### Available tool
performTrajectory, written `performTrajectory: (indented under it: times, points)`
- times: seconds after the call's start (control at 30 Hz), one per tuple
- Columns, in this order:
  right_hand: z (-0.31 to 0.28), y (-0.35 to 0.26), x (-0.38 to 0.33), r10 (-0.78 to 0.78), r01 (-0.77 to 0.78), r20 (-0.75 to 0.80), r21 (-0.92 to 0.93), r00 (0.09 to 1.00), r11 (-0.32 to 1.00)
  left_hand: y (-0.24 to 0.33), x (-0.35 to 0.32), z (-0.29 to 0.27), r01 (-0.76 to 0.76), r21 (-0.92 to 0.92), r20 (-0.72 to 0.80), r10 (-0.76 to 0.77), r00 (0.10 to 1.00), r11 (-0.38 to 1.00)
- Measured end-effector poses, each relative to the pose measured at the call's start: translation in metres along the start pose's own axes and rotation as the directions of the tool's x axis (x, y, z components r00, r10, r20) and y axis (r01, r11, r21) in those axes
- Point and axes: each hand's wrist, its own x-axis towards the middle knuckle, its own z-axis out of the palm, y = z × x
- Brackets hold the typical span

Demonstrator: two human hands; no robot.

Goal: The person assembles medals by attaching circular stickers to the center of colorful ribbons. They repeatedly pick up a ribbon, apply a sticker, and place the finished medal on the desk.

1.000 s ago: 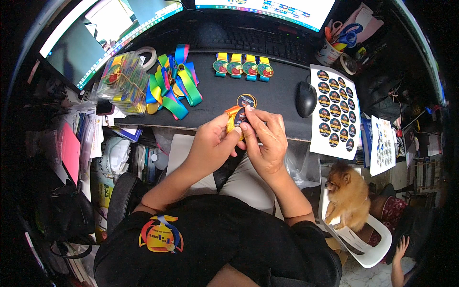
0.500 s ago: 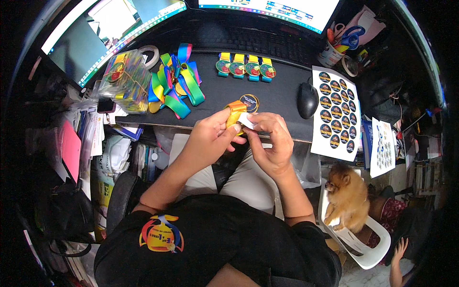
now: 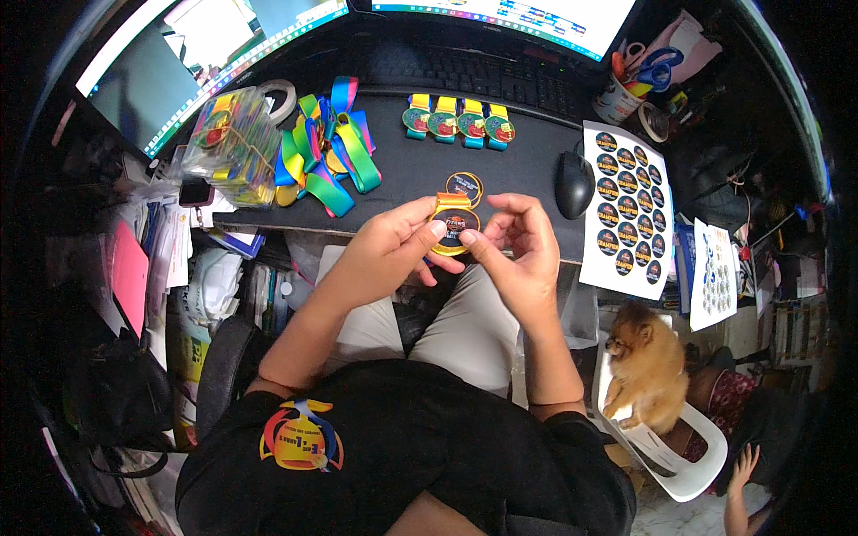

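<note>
The left hand (image 3: 389, 246) holds a round medal (image 3: 454, 230) with a gold rim and dark centre, just in front of the near edge of the black desk (image 3: 518, 183). Its fingers are curled narrow around the medal's left side, with the thumb pressed on the face. The right hand (image 3: 523, 246) sits at 3 o'clock from the medal, touching its right edge; the index finger and thumb are pinched close, and the other fingers curl loosely above. Whether they grip a sticker cannot be told.

At 12 o'clock from the held medal, a second medal (image 3: 464, 186) lies flat on the desk, just beside it. Further toward 12 o'clock, a row of four medals (image 3: 458, 122) with coloured ribbons lies in front of the keyboard (image 3: 474, 76). At 10 o'clock lies a heap of rainbow ribbons (image 3: 326, 152), and beyond it a clear box (image 3: 231, 143) of medals. At 2 o'clock is a black mouse (image 3: 574, 183). At 3 o'clock, a white sticker sheet (image 3: 628, 210) with round dark stickers overhangs the desk edge. At 5 o'clock, a small orange dog (image 3: 648, 366) sits on a white chair (image 3: 688, 464).
</note>
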Motion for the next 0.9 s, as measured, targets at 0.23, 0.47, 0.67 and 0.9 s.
performTrajectory:
  times: [0.23,0.47,0.67,0.9]
  points:
    - [-0.010,0.003,0.004,0.216,-0.311,0.262,0.407,0.940,0.859,0.006,-0.001,-0.008,0.032,-0.076,0.136,-0.021,0.991,0.997]
    - [-0.004,0.001,-0.001,0.194,-0.277,0.212,0.501,0.958,0.820,0.015,-0.005,-0.009,0.045,-0.132,0.139,-0.026,0.990,0.990]
    - [-0.003,-0.006,-0.004,0.187,-0.237,0.153,0.440,0.970,0.867,0.017,-0.007,-0.007,0.029,-0.111,0.143,-0.013,0.990,0.993]
    - [-0.003,-0.010,-0.006,0.169,-0.207,0.127,0.423,0.977,0.882,0.016,-0.007,-0.006,0.005,-0.100,0.137,0.009,0.991,0.995]
